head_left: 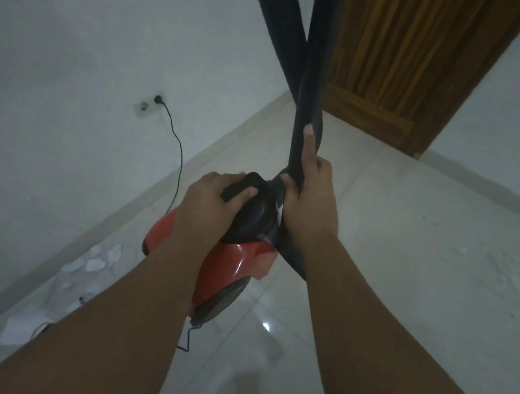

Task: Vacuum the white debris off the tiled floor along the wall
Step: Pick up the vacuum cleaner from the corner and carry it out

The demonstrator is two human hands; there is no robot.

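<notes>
Now left hand (213,199) grips the red vacuum (226,267) by its handle (243,183); right hand (311,202) clasps the hose (306,101).

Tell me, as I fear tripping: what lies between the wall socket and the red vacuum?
Only the black power cord, running from the wall socket down behind the red vacuum; head view.

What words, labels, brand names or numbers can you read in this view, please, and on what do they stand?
No readable text anywhere. The red vacuum cleaner and its black hose show no legible brand or label; the white paper scraps by the wall are too blurred to tell.
</notes>
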